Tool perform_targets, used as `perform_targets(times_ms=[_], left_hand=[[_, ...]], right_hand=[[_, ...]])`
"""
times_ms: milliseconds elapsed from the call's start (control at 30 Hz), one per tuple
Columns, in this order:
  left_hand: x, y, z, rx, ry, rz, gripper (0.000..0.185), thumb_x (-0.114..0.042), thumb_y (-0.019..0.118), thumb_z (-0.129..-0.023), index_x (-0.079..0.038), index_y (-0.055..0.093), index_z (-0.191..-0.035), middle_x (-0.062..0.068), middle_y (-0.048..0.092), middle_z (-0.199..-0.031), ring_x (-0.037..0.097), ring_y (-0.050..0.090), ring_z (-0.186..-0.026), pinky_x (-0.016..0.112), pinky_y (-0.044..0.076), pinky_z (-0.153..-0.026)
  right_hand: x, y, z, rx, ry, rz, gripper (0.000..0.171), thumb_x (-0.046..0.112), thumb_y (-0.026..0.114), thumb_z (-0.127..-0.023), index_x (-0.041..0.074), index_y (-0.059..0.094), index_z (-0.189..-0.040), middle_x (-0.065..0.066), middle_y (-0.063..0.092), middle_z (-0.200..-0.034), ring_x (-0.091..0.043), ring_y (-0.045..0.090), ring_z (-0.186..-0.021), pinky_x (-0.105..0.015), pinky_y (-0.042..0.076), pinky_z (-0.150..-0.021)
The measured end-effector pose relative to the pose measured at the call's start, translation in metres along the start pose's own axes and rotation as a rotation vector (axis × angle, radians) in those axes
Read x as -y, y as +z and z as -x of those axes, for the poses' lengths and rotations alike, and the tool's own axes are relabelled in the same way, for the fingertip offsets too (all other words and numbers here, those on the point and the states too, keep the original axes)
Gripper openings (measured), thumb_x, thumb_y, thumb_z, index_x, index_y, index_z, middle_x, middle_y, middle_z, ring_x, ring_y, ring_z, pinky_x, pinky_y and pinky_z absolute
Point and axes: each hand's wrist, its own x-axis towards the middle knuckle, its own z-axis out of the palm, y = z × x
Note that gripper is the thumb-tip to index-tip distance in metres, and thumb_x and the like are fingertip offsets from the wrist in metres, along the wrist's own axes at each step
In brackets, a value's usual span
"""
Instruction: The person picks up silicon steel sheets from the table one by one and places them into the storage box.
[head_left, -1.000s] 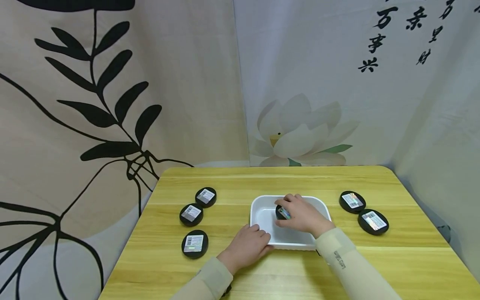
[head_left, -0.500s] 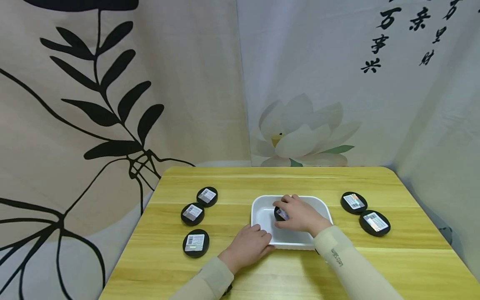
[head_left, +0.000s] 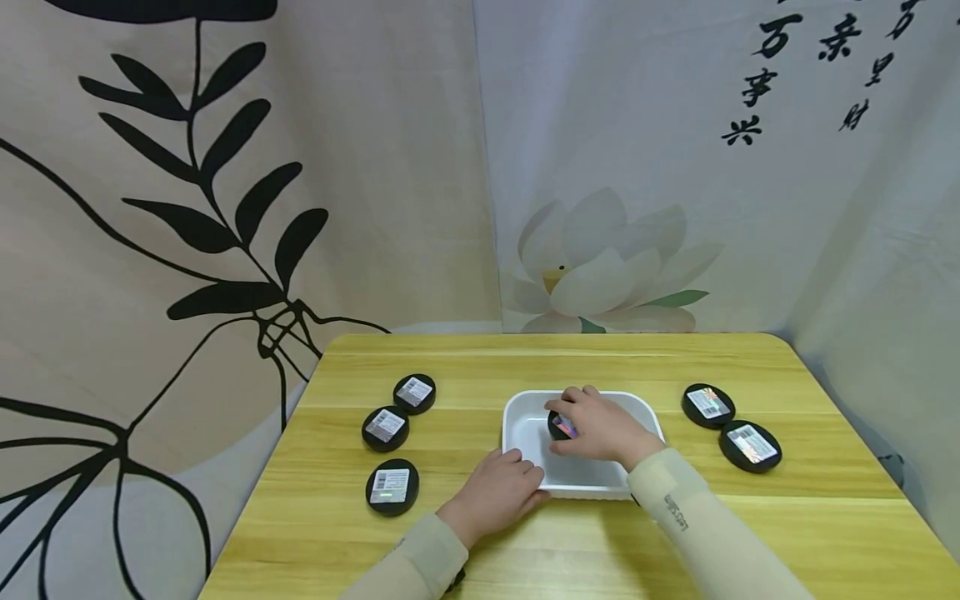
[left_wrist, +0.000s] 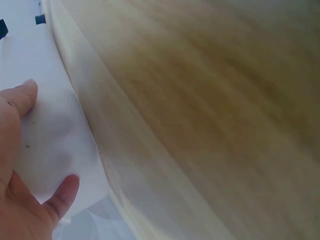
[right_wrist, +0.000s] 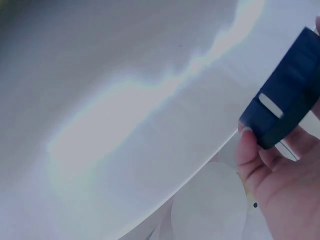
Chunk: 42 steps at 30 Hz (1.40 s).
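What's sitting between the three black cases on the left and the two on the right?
In the head view, the white tray lies between them, with the right hand holding a black case in it and the left hand at its near-left corner.

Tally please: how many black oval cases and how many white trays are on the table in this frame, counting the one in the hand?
Black oval cases: 6. Three left of the tray, two right of it, one held by the right hand over the tray.
White tray: 1, with the left hand at its near left corner.
Total: 7 things.
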Motion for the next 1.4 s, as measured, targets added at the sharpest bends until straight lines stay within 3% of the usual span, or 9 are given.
perform_targets(times_ms=[700, 1400], left_hand=[[0.001, 0.002, 0.001, -0.026, 0.018, -0.009, 0.028, -0.049, 0.051, -0.103, -0.025, 0.062, -0.092, -0.013, 0.069, -0.089, 0.010, 0.056, -0.084, 0.027, 0.046, -0.079], [-0.001, -0.004, 0.000, 0.015, 0.001, 0.009, 0.029, -0.049, 0.051, -0.103, -0.025, 0.063, -0.092, -0.013, 0.070, -0.091, 0.009, 0.056, -0.084, 0.026, 0.045, -0.078]], right_hand=[[0.007, -0.011, -0.001, 0.014, -0.015, -0.007, 0.061, 0.047, 0.077, -0.083, 0.016, 0.064, -0.133, -0.010, 0.061, -0.127, -0.028, 0.055, -0.108, -0.044, 0.052, -0.088], [0.003, -0.006, -0.014, 0.053, -0.028, -0.026, 0.062, 0.047, 0.077, -0.083, 0.016, 0.063, -0.135, -0.006, 0.062, -0.123, -0.023, 0.053, -0.102, -0.041, 0.049, -0.086]])
